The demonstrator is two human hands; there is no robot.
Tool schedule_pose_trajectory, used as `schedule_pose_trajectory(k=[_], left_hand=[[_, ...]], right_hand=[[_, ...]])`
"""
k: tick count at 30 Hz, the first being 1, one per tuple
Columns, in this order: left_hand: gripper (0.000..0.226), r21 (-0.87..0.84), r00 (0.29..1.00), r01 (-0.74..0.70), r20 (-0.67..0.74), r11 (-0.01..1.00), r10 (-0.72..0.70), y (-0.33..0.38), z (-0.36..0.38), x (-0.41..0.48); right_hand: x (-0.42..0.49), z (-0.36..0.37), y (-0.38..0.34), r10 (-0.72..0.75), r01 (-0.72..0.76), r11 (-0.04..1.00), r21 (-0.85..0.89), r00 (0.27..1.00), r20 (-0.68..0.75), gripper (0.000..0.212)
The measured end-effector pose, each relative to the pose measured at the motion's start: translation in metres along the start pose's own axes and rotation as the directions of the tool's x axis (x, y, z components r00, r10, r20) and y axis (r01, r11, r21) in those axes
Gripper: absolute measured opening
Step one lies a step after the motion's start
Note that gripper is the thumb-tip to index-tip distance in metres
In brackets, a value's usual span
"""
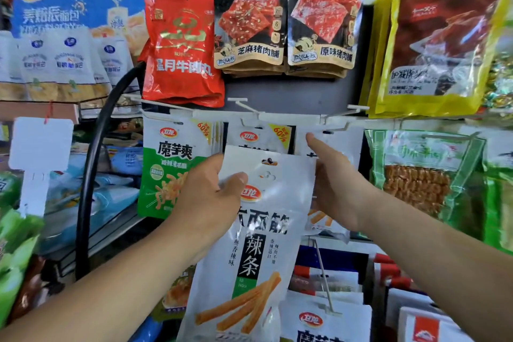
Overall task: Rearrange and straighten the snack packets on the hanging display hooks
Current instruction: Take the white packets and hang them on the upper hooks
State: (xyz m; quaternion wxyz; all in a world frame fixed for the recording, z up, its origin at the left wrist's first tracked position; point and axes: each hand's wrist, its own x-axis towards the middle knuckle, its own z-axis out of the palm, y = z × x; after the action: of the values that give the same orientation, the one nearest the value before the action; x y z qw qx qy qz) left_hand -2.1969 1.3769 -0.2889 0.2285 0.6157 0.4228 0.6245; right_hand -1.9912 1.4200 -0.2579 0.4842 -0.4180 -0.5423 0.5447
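Note:
My left hand grips the upper left edge of a white spicy-strip packet, held off the hooks in front of the middle row and tilted slightly. My right hand reaches behind that packet's right edge, its index finger pointing up at a white packet that hangs from the middle-row hook. I cannot tell whether the right hand's lower fingers touch the held packet. To the left hang a green and white konjac packet and another white packet partly hidden behind the held one.
On the top row hang a red beef-ball bag, two black pork-jerky bags and a yellow bag. Green packets hang at right. More white packets and a bare wire hook sit below. A black curved tube stands at left.

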Motion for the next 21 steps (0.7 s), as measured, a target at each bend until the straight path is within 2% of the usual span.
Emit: schedule_pose_trajectory(k=[1, 3, 8, 11, 15, 21], left_hand=[[0.023, -0.018, 1.000, 0.006, 0.005, 1.000, -0.006, 0.003, 0.008, 0.000], [0.023, -0.057, 1.000, 0.027, 0.015, 0.998, -0.026, 0.007, 0.023, -0.001], [0.024, -0.033, 0.991, -0.029, 0.130, 0.999, 0.033, 0.014, 0.050, 0.000], [0.021, 0.022, 0.992, -0.090, 0.091, 0.996, 0.087, 0.016, 0.058, 0.004], [0.016, 0.050, 0.990, -0.138, 0.047, 0.989, 0.136, 0.023, 0.066, 0.009], [0.016, -0.030, 0.990, -0.120, 0.071, 0.992, 0.122, 0.033, 0.071, 0.011]], right_hand=[[-0.013, -0.004, -0.001, -0.018, 0.016, 0.999, 0.038, 0.997, 0.072, 0.061], [-0.027, -0.012, -0.003, -0.089, 0.087, 0.996, 0.023, 0.994, 0.062, 0.048], [-0.042, -0.030, -0.016, -0.214, 0.219, 0.976, -0.003, 0.951, -0.224, 0.026], [-0.052, -0.044, -0.026, -0.325, 0.333, 0.942, -0.029, 0.891, -0.316, 0.011], [-0.055, -0.062, -0.035, -0.424, 0.422, 0.903, -0.078, 0.848, -0.319, 0.015], [-0.046, -0.070, -0.044, -0.505, 0.492, 0.861, -0.130, 0.798, -0.329, 0.019]])
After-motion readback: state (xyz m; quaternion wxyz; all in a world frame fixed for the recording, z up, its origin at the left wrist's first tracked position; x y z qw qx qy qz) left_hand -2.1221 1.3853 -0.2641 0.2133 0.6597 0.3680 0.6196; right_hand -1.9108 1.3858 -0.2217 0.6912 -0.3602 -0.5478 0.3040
